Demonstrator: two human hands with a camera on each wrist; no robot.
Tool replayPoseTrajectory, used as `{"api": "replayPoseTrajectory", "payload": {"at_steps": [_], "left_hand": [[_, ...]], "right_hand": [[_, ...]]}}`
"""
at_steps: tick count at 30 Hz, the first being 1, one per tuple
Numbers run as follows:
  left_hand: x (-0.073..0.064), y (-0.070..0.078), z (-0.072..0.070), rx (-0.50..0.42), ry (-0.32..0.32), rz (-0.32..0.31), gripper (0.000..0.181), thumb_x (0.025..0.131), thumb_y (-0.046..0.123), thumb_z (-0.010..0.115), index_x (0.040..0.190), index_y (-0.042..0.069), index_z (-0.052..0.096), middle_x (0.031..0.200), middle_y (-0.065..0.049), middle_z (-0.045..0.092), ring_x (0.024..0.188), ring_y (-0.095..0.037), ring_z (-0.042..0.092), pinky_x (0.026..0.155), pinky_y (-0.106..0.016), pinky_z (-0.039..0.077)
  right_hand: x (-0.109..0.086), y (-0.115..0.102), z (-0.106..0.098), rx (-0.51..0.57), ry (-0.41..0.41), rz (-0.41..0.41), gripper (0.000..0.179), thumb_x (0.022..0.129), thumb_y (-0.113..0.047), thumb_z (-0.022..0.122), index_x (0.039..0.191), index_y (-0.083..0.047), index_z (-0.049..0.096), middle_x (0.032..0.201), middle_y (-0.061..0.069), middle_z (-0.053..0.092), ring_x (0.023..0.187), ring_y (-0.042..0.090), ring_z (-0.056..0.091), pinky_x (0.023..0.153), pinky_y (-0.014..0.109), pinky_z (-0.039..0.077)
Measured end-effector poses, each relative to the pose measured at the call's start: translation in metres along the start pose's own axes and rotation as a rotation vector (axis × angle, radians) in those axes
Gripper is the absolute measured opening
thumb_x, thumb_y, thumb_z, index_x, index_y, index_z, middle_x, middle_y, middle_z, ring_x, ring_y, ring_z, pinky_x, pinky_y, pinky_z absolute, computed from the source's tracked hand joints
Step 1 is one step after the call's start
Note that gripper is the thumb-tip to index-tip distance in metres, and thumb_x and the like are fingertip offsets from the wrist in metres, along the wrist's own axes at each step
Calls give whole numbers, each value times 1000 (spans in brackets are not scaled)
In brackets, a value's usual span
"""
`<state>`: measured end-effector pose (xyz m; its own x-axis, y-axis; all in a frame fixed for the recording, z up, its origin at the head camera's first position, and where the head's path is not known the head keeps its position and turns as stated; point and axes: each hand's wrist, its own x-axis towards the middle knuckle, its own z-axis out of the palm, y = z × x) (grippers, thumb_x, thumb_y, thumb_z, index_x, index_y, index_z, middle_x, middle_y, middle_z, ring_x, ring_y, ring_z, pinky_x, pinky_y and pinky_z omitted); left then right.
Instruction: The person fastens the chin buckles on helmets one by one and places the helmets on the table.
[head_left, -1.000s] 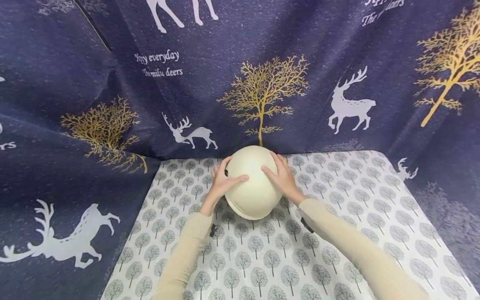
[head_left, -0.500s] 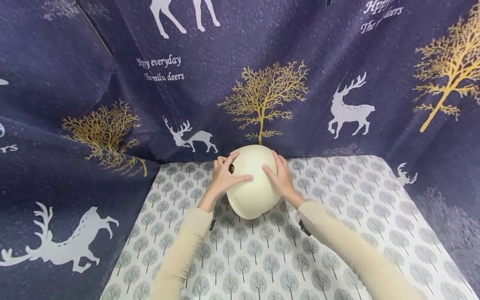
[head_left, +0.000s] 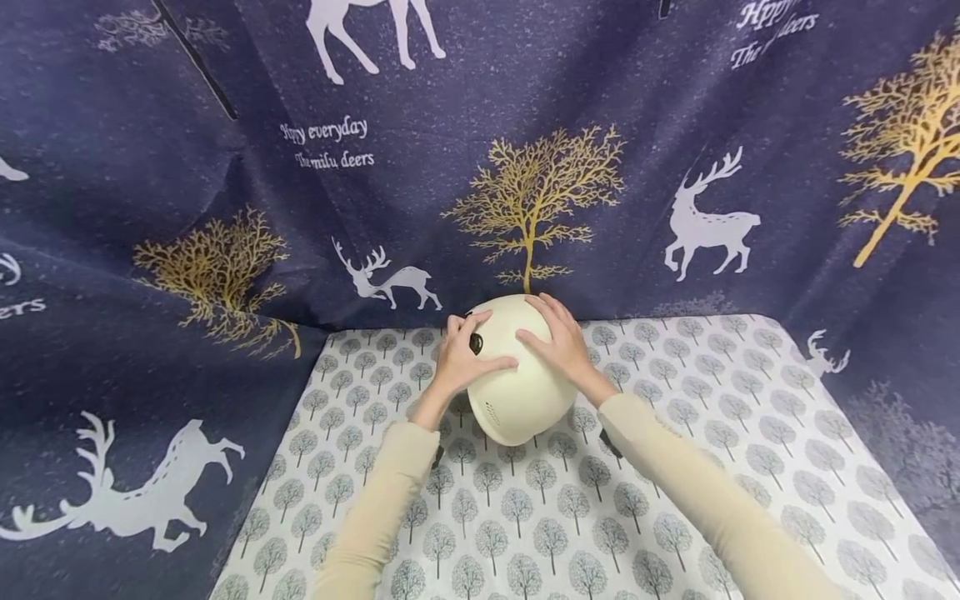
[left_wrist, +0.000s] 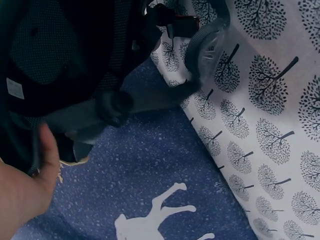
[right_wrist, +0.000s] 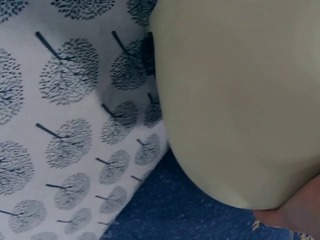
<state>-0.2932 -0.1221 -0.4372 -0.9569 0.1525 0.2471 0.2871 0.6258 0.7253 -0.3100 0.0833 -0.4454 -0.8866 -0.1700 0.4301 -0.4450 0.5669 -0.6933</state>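
A cream helmet (head_left: 521, 387) is held up between both hands over the far part of the table. On its left side, my left hand (head_left: 457, 362) grips the rim, its thumb lying across the shell beside a round black fitting (head_left: 476, 343). My right hand (head_left: 561, 346) holds the other side, fingers and thumb spread over the smooth shell. The left wrist view looks into the black padded inside (left_wrist: 45, 55), where a dark strap (left_wrist: 150, 100) hangs loose near a buckle (left_wrist: 185, 25) with a red part. Smooth shell (right_wrist: 235, 100) fills much of the right wrist view.
The table (head_left: 675, 500) wears a white cloth printed with grey trees. Directly behind its far edge hangs a dark blue curtain (head_left: 420, 208) with deer and golden trees, which also runs along both sides.
The helmet has turned between the hands, bringing the round black fitting and the vents further into view. My right hand's fingers have shifted leftward over the top of the shell.
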Motion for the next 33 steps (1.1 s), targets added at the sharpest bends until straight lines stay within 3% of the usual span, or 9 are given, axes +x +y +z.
{"api": "replayPoseTrajectory", "payload": {"at_steps": [4,9,14,22,25,33], "left_hand": [[1,4,0,-38,-29,29,85,68,40,88,142,25,50,114,-9,45,99,-25,52,86,-43,52],[0,3,-6,-113,-84,14,84,69,39,88,142,28,50,128,-11,50,113,-30,55,95,-48,52],[4,4,-5,-178,-139,5,84,70,39,87,144,32,47,142,-8,47,129,-31,49,104,-49,48],[8,-3,-3,-416,-225,-48,79,77,17,84,144,33,46,153,2,42,134,-27,50,101,-42,53],[7,2,-5,-431,-247,-58,79,78,16,83,146,29,44,155,-1,40,139,-28,45,109,-44,46],[11,5,-4,-460,-243,-94,77,74,21,85,141,34,50,152,1,45,139,-24,44,110,-45,44]], "right_hand": [[-6,7,-5,48,8,39,69,90,-62,53,147,-24,43,155,19,34,140,47,33,106,76,26],[-12,10,-7,96,-49,98,64,94,-41,59,151,-22,36,160,15,25,146,45,25,109,75,25],[-14,12,-13,84,-38,118,63,95,-35,59,152,-23,35,161,12,24,147,41,24,110,73,26],[-17,14,-19,88,-15,121,62,95,-34,59,151,-22,36,161,12,25,147,40,25,113,70,25],[-18,15,-20,117,-4,134,62,95,-32,60,151,-21,37,161,12,25,147,40,26,114,67,25],[-23,12,-18,187,36,189,62,93,-31,61,150,-19,38,162,13,23,147,41,25,117,64,24]]}}
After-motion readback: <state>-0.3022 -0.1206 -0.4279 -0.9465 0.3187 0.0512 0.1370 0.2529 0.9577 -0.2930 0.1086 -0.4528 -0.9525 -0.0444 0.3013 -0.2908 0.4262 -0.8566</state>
